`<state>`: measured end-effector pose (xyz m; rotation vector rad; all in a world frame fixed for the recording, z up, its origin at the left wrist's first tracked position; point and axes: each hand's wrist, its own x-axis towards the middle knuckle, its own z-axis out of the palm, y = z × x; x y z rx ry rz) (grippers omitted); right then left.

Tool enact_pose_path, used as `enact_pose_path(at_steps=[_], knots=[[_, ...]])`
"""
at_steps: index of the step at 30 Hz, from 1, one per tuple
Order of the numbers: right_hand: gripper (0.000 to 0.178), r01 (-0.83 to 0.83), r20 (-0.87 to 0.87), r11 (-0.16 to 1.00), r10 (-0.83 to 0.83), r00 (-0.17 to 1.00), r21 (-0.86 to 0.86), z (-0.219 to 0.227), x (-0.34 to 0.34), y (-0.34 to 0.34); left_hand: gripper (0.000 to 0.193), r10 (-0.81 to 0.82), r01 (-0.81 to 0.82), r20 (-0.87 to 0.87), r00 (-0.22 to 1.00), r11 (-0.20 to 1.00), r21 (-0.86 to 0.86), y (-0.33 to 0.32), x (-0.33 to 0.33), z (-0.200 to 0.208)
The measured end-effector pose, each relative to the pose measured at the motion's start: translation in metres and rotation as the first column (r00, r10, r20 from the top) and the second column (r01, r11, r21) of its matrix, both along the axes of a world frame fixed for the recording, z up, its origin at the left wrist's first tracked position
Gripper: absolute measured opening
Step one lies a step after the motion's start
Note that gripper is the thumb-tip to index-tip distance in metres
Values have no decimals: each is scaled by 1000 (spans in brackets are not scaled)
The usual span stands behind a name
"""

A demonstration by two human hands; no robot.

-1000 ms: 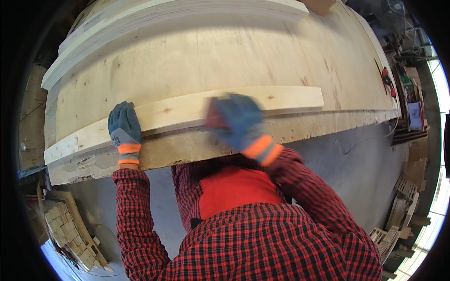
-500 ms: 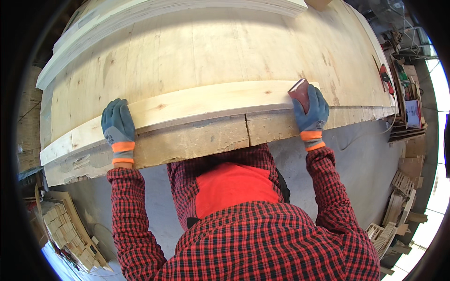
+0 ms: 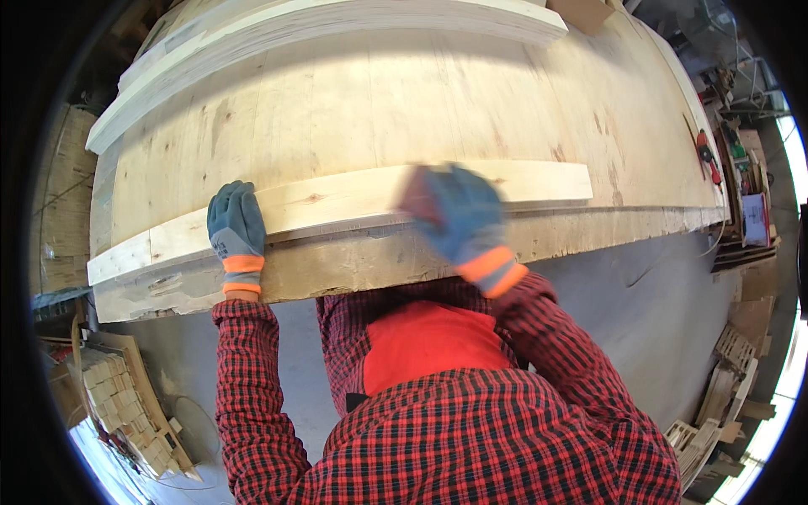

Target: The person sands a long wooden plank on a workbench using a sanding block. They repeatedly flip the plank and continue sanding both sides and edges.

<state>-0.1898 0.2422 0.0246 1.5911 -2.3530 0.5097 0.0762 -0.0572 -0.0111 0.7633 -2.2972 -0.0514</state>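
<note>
A long pale wooden board [image 3: 320,198] with a few knots lies along the near edge of a plywood-topped workbench [image 3: 379,105]. Toward the board's left part, my left hand [image 3: 236,220], in a blue-grey glove with an orange cuff, grips it with the fingers laid over its top. My right hand [image 3: 465,217], gloved alike and blurred by motion, is closed around a reddish-brown sanding block [image 3: 418,200]. The block is over the middle of the board; the blur hides exactly how it meets the wood.
Several long boards [image 3: 337,23] are stacked across the bench's far side. A red-handled tool [image 3: 709,158] lies by the right edge. Small wood pieces [image 3: 122,396] are piled at lower left, and wooden pallets [image 3: 724,370] stand at right.
My right hand has swept left along the board with the sanding block, from near the right end to the middle. My left hand keeps its place on the board; the view has shifted slightly.
</note>
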Motion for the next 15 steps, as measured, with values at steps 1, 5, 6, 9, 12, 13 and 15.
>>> enact_pose_path(at_steps=[1, 5, 6, 9, 12, 13, 15], knots=[[78, 100, -71, 994, -96, 993, 45, 4, -29, 30, 22, -8, 8, -14, 1000, 1000, 2, 1, 0, 1], [69, 399, -109, 911, -409, 906, -103, 15, -96, 95, 19, 18, -18, -18, 1000, 1000, -2, 5, -1, 5], [60, 338, -186, 923, -370, 910, -182, 16, -95, 89, 19, 20, -20, -20, 1000, 1000, 1, 5, -1, 5], [34, 100, 46, 993, -97, 994, -60, 18, -41, 24, 19, 23, -23, -9, 1000, 1000, 1, 5, -1, 5], [58, -206, 18, 975, 208, 978, -88, 13, 52, -70, 19, 0, 0, 8, 1000, 1000, -2, 3, -1, 5], [76, -295, 133, 954, 285, 949, 59, 12, 74, -91, 19, -4, 4, 5, 1000, 1000, -2, 2, -1, 5], [77, -379, 166, 922, 363, 917, 80, 9, 86, -112, 20, 3, -3, 13, 1000, 1000, 7, 2, -1, 5]])
